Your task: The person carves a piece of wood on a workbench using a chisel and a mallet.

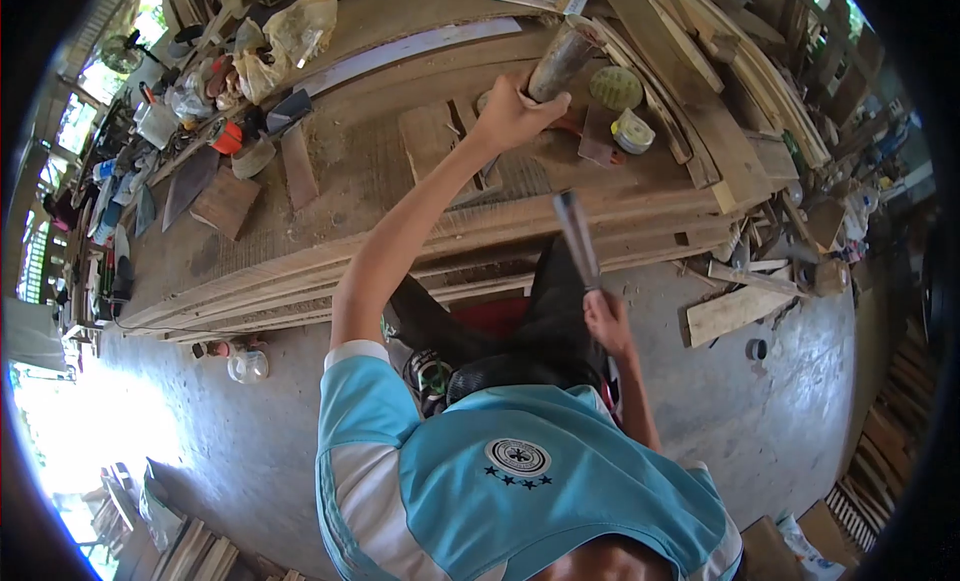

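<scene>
My left hand (520, 113) is closed round a thick, round wooden piece (562, 61) above the workbench (350, 146). Nearer my body, over my lap, my right hand (606, 319) grips a long tool (578, 236) with a grey, metal-looking upper part, slightly blurred and pointing up toward the bench edge. A flat wooden block (428, 136) with dark slots lies on the bench beneath my left forearm. Right of my left hand are a yellow-and-white roll (632, 133), a round greenish object (615, 88) and a brown flat piece (598, 131).
Long boards (690, 91) are stacked at the back right. Wooden offcuts (228, 203), an orange-red item (226, 136) and plastic bags (300, 26) lie on the left. Scrap wood (735, 313) and a dark ring (757, 350) are on the floor at right.
</scene>
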Tool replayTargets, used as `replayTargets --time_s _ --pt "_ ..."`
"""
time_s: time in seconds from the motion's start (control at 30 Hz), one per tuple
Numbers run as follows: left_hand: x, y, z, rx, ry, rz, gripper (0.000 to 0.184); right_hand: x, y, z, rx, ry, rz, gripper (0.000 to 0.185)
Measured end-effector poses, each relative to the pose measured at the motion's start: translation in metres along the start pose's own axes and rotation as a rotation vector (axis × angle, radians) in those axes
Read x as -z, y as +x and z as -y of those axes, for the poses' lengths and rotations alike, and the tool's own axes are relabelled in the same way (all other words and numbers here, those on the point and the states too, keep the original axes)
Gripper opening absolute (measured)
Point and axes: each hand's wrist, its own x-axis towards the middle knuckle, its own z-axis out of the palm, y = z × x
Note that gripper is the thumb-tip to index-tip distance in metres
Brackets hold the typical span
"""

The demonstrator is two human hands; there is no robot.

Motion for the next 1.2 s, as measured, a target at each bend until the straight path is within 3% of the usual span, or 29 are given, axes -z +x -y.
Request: replayTargets --time_s 0.17,0.23,0.37,0.43,0.5,0.57,0.67,0.77,0.8,0.83,0.9,0.93,1.0,1.03,1.13,1.2 --pt "-0.002 0.003 -0.002 0.024 -0.027 0.041 0.031 0.021 0.003 0.131 0.102 0.058 -0.22 0.024" --pt "-0.004 0.004 0.004 -0.118 0.014 0.006 0.031 0.024 0.003 0.172 0.208 0.089 -0.201 0.028" --pt "-0.008 0.003 0.005 -0.01 0.048 0.037 0.03 0.021 -0.003 0.261 0.311 -0.067 -0.342 0.033" --pt "-0.009 0.003 0.001 -0.105 0.011 -0.024 0.028 0.021 -0.01 0.302 0.445 -0.017 -0.416 0.036" --pt "-0.006 0.007 0.005 -0.123 0.024 -0.022 0.026 0.052 -0.013 0.338 0.767 0.068 -0.268 0.034" --pt "-0.007 0.004 0.011 -0.117 0.018 -0.017 0.025 0.063 -0.007 0.348 0.902 0.045 -0.221 0.033" --pt "-0.004 0.003 0.011 -0.054 0.079 0.041 0.022 0.042 0.028 0.308 0.799 -0.581 -0.301 0.026" --pt "-0.009 0.002 0.01 -0.135 0.081 -0.005 0.021 0.02 0.041 0.262 0.629 -1.191 -0.363 0.02" --pt "-0.012 -0.001 0.012 -0.14 0.073 0.009 0.021 0.015 0.037 0.255 0.398 -0.836 -0.219 0.026" --pt "-0.012 -0.005 0.015 -0.29 0.162 0.05 0.022 0.011 0.032 0.254 0.187 -0.48 -0.073 0.033" --pt "-0.018 -0.005 0.028 -0.557 0.3 0.008 0.025 0.015 0.01 0.289 0.248 -0.615 -0.35 0.043" --pt "-0.018 -0.007 0.03 -0.542 0.302 0.006 0.025 0.017 0.0 0.307 0.331 -0.704 -0.553 0.044" --pt "-0.015 -0.009 0.031 -0.137 0.219 0.122 0.028 0.039 -0.016 0.337 0.605 -0.266 -0.417 0.042" --pt "-0.009 -0.006 0.022 -0.084 0.232 0.12 0.027 0.04 -0.021 0.347 0.6 -0.26 -0.414 0.042" --pt "0.006 -0.003 0.012 0.027 0.11 -0.013 0.024 0.043 -0.037 0.368 1.012 -0.259 -0.538 0.05" --pt "0.022 0.003 0.027 -0.011 0.091 -0.027 0.018 0.044 -0.044 0.366 1.155 -0.264 -0.573 0.054"
